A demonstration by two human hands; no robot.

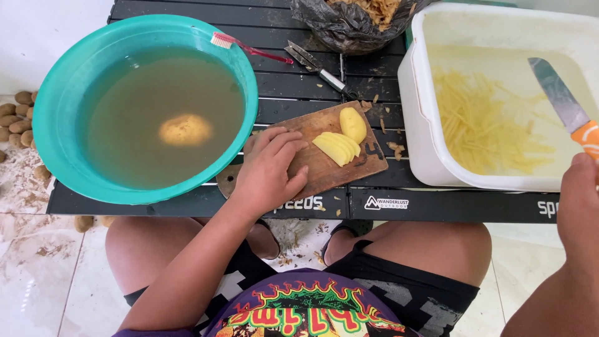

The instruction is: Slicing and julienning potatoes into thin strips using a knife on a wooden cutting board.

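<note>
My left hand [269,168] lies flat on the left part of a small wooden cutting board [318,168], fingers spread, holding nothing. Just right of its fingertips lies a fanned stack of potato slices [337,147] and a peeled potato piece [352,123]. My right hand [580,200] is at the right edge, closed on an orange-handled knife [564,103] whose blade points up over a white tub [415,93] of water and cut potato strips [483,128].
A teal basin [56,93] of murky water holds one potato [185,130]; a pink toothbrush [249,48] rests on its rim. A peeler [319,68] and a black bag of peelings [349,22] lie on the black slatted table [437,203]. Unpeeled potatoes [15,118] sit on the floor.
</note>
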